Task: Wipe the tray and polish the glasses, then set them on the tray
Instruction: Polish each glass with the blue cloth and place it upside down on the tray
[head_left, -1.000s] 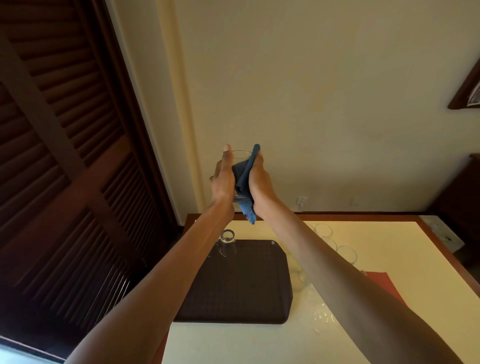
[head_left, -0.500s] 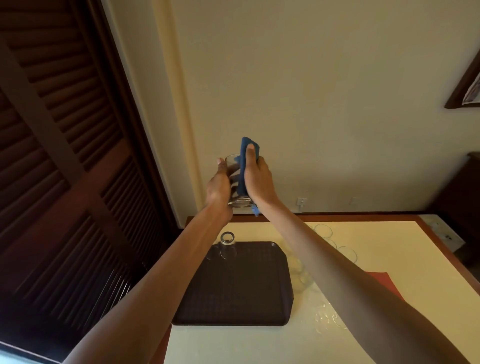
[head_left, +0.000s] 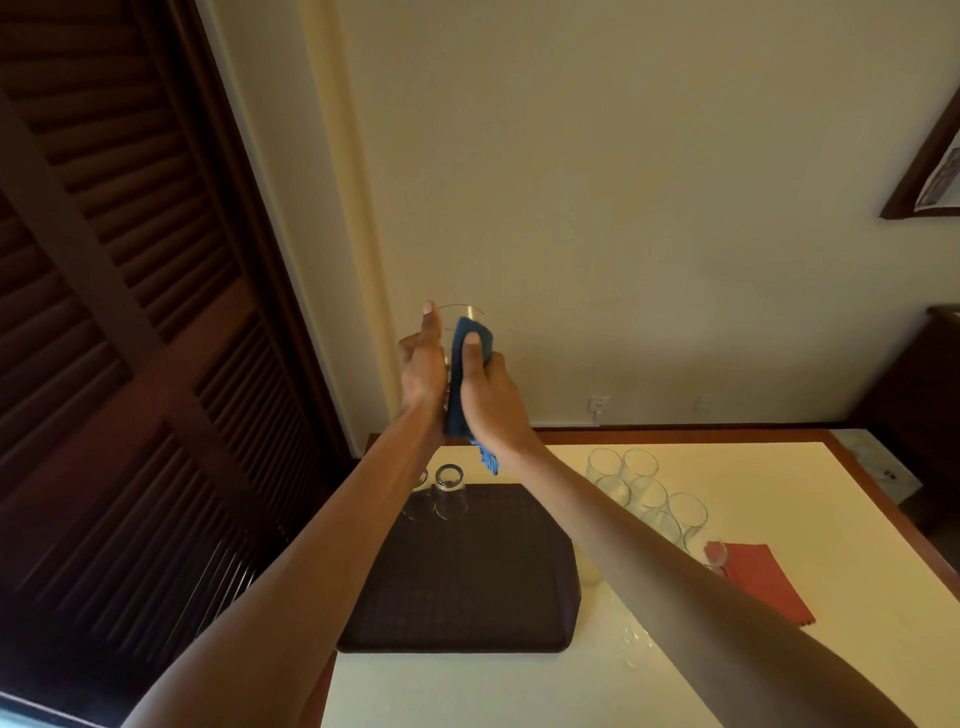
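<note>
I hold a clear glass (head_left: 464, 314) raised in front of the wall, above the table's far edge. My left hand (head_left: 422, 366) grips its left side, thumb pointing up. My right hand (head_left: 489, 396) presses a blue cloth (head_left: 463, 384) round the glass's right side; most of the glass is hidden behind hands and cloth. Below lies the dark brown tray (head_left: 467, 582) on the cream table, with two glasses (head_left: 448, 492) standing upside down at its far left corner. Several more clear glasses (head_left: 643, 493) stand in a group on the table right of the tray.
A red napkin (head_left: 761, 579) lies on the table (head_left: 779, 493) right of the glass group. Dark louvred doors (head_left: 130, 338) fill the left side. A dark cabinet (head_left: 930, 395) stands at the far right, and a framed picture (head_left: 930, 171) hangs on the wall.
The cloth has slid down the glass under my right hand, leaving the rim showing above it. My left thumb now points straight up. Both hands stay at about the same height.
</note>
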